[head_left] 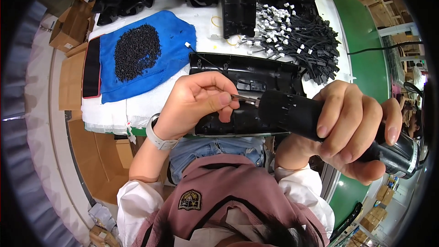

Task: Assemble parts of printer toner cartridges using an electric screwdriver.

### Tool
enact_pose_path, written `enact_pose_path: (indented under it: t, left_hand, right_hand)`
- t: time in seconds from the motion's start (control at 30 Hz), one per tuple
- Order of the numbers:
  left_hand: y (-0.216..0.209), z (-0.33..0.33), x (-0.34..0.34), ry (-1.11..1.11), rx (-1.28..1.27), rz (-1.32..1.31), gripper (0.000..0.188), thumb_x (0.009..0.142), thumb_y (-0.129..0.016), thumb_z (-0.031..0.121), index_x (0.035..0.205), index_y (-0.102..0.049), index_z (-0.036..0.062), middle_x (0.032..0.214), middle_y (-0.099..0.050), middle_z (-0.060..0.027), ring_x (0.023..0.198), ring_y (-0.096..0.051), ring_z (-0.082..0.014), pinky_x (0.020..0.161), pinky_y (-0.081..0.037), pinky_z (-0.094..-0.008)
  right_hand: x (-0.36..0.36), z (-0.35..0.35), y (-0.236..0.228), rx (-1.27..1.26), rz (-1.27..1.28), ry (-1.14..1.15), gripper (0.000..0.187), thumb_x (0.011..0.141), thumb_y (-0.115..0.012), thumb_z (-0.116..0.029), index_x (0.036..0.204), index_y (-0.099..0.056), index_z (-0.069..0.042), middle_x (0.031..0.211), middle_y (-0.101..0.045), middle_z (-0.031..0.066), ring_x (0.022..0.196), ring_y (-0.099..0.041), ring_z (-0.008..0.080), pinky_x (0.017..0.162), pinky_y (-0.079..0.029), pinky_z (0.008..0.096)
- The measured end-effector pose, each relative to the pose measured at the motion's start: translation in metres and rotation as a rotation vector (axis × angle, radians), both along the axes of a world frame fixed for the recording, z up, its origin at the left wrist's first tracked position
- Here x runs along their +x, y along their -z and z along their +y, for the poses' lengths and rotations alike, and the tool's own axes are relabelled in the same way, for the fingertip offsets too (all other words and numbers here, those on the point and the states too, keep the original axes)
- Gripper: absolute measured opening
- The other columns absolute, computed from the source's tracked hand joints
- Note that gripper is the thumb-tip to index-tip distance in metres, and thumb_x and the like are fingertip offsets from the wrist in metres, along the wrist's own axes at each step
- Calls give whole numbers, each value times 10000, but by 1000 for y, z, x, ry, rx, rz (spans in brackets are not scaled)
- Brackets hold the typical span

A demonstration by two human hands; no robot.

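My right hand is wrapped round a black electric screwdriver, held level with its steel bit toward the left. At the bit's end, the thumb and fingers of my left hand are pinched together; whatever is between them is too small to make out. Both hands are over a long black plastic housing lying on the table, partly covered by my left hand and the tool. A thin cable with a white connector sticks out at the housing's far left corner.
A blue cloth on the white-covered table bears a heap of small black screws. Left of it lies a dark phone. Far right is a pile of black cables with white connectors. More black housings lie at the back.
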State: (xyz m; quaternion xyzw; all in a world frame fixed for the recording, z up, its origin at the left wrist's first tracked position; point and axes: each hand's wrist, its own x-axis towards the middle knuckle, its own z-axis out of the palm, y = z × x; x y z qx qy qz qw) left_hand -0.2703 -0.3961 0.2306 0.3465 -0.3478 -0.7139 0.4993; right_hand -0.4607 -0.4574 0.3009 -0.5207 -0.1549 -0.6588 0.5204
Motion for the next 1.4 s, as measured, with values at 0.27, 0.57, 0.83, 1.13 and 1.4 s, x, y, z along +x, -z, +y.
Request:
enact_pose_path:
  t: [0.27,0.57,0.83,1.13,1.4]
  left_hand:
    - [5,-1,-3,-16,22,5,215,859,-669,161,933,-586,-22,826,-633,-102,617,-568,-126,547,-456,-233]
    - [9,-2,5,52,-7,41,135,879,-627,89,942,-601,-27,839,-654,-105,662,-607,-113,629,-499,-221]
    - [9,1,2,38,38,74,129,871,-624,63,947,-604,-39,837,-658,-110,653,-616,-119,618,-508,-224]
    - [-5,4,-2,51,56,-133,149,796,-644,-58,940,-606,-57,799,-649,-81,679,-638,-117,603,-529,-212]
    - [4,3,-1,-352,-285,-724,66,805,-604,-60,869,-592,-52,775,-627,-77,677,-617,-87,613,-503,-211]
  right_hand:
    - [-7,3,2,-6,42,10,342,804,-693,-231,1013,-479,-65,588,-574,-37,411,-537,64,499,-476,256]
    - [-3,-1,9,-4,1,-54,340,807,-704,-208,1017,-482,-59,589,-577,-30,408,-536,64,453,-446,227]
    - [-1,1,11,2,30,-58,339,807,-690,-216,1027,-482,-62,587,-572,-31,400,-525,62,461,-439,226]
    - [-5,4,14,275,42,-61,325,845,-621,-247,1064,-493,-43,626,-519,-23,462,-488,93,577,-384,291]
    - [-27,-7,26,70,320,106,343,805,-666,-289,1035,-469,-128,585,-530,-58,416,-498,72,473,-423,230]
